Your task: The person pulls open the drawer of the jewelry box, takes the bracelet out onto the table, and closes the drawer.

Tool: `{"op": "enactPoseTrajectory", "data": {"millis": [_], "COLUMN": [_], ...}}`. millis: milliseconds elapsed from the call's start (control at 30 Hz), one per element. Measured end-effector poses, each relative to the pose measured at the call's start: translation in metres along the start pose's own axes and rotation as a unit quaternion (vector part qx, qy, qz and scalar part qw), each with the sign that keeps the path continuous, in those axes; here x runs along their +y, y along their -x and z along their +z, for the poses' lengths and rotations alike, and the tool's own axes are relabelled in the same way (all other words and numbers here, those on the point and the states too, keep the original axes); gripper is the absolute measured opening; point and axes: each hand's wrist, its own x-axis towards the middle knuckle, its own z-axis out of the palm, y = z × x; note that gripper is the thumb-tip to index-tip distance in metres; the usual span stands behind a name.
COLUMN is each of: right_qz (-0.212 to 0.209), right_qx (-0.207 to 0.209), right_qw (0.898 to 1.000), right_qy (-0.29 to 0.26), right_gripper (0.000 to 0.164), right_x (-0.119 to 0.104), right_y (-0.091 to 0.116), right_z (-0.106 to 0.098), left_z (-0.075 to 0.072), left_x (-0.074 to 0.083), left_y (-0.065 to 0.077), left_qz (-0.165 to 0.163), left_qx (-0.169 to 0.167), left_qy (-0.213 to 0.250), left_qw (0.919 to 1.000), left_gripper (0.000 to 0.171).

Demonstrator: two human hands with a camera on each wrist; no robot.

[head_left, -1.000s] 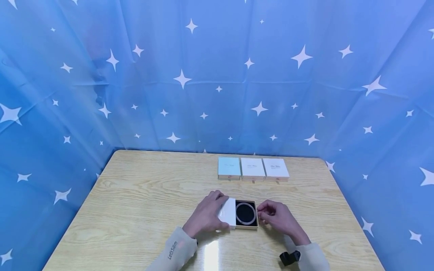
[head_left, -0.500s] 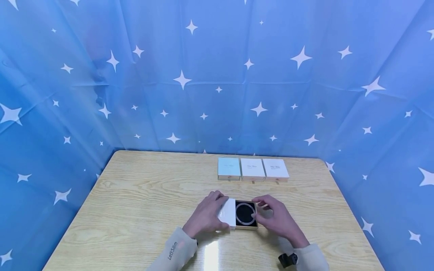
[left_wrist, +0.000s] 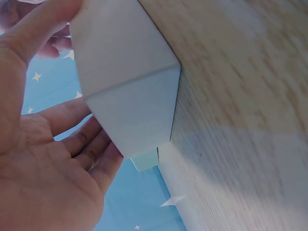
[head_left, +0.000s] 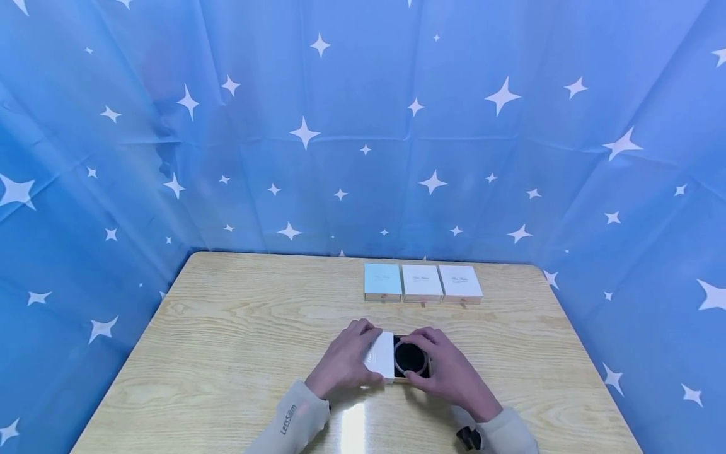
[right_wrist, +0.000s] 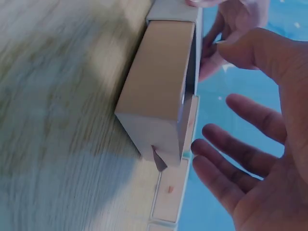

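Note:
My left hand (head_left: 343,359) grips the white sleeve of a small box (head_left: 380,356) on the table, thumb on the near side and fingers on the far side. From the sleeve's right end a tan drawer (right_wrist: 156,72) is slid out, with a small ribbon tab (right_wrist: 159,160) on its front. A ring-shaped bangle (head_left: 396,360) lies on black lining (head_left: 411,357) inside it. My right hand (head_left: 450,375) hovers over the drawer, thumb and fingers spread around the bangle's near and far sides. In the right wrist view, nothing shows between those fingers; the bangle is hidden there.
Behind the hands, a light blue box (head_left: 382,281) and two white boxes (head_left: 422,282) stand in a row near the back edge of the wooden table (head_left: 244,328). A blue curtain (head_left: 363,126) with white stars surrounds the table.
My right hand has moved left from the drawer's end to over the bangle, its fingers spreading apart. The left hand and the box have stayed in place.

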Motion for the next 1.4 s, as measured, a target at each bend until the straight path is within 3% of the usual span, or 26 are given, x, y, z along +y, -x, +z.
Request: {"op": "enactPoseTrajectory", "data": {"millis": [333,900,1167,1400], "right_qz": [-0.023,0.058,0.074,0.074], "right_qx": [0.016,-0.041,-0.058,-0.066], "right_qw": [0.997,0.991,0.988,0.988], "right_qy": [0.07,0.114,0.119,0.116], "right_gripper": [0.046,0.051,0.053,0.043], "right_x": [-0.003,-0.028,-0.032,-0.034], "right_y": [-0.004,-0.019,-0.023,-0.025], "right_z": [0.015,0.013,0.016,0.016], "left_z": [0.001,0.001,0.001,0.002], "left_x": [0.0,-0.001,-0.001,-0.001], "left_y": [0.0,-0.002,-0.001,0.0], "left_qz": [0.001,0.003,0.004,0.006], "left_qx": [0.0,0.0,0.005,0.012], "left_qy": [-0.003,-0.008,0.001,0.009], "left_qw": [1.0,1.0,1.0,0.9999], "left_gripper": [0.099,0.101,0.101,0.102]}}
